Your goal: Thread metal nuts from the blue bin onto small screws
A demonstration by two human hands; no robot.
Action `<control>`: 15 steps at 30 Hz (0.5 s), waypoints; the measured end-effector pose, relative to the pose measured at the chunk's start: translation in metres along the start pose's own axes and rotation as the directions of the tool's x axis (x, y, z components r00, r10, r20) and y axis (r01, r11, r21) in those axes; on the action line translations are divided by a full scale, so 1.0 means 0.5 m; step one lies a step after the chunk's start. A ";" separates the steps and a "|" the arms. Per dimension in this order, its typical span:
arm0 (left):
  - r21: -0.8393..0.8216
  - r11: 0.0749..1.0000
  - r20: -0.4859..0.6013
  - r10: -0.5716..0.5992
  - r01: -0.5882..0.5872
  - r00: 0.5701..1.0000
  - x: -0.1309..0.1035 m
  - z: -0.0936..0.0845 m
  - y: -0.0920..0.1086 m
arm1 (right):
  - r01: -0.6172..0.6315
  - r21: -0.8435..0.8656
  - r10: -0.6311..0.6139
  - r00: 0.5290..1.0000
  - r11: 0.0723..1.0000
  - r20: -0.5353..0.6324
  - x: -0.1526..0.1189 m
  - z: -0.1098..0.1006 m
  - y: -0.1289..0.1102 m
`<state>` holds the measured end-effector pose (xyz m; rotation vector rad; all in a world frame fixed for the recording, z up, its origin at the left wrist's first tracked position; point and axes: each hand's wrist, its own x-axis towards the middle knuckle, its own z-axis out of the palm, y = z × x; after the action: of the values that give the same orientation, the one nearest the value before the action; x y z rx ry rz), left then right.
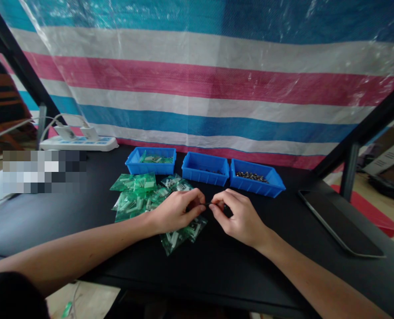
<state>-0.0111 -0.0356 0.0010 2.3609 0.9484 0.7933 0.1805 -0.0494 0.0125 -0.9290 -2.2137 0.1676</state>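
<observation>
My left hand (pixel 177 209) and my right hand (pixel 238 215) meet over the dark table, thumb and forefinger pinched on each. Between their fingertips runs a small thin dark piece (pixel 208 204), too small to make out further. Under and beside my left hand lies a heap of green plastic packets (pixel 130 199) with pale and metallic parts inside. Just beyond the hands stand three blue bins: the left bin (pixel 150 168) holds green packets, the middle bin (pixel 204 176) a few small dark pieces, the right bin (pixel 256 186) many small shiny metal parts.
A dark tablet-like device (pixel 339 221) lies at the right. At the back left sits a white power strip (pixel 80 144) with plugs and cables. Striped plastic sheeting (pixel 197 84) hangs behind the table (pixel 230 270), between slanted black frame bars (pixel 366 119).
</observation>
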 end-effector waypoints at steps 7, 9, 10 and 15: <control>0.051 0.999 0.004 -0.006 0.006 1.000 0.000 0.000 -0.002 | 0.016 -0.002 -0.016 1.000 1.000 -0.001 0.002 -0.001 -0.001; 0.059 0.998 0.004 0.000 -0.001 1.000 0.001 -0.001 -0.001 | 0.022 -0.002 -0.022 1.000 1.000 0.003 0.003 -0.002 -0.002; 0.064 0.998 0.002 0.003 -0.003 1.000 0.002 -0.001 0.000 | 0.026 -0.003 -0.026 1.000 1.000 0.005 0.003 -0.003 -0.002; 0.090 0.996 0.005 0.015 -0.016 1.000 0.005 -0.002 0.003 | 0.042 -0.006 -0.042 0.999 0.999 0.016 0.003 -0.005 -0.003</control>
<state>-0.0097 -0.0345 0.0038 2.4489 0.9843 0.7654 0.1808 -0.0500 0.0157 -0.8865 -2.2481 0.1483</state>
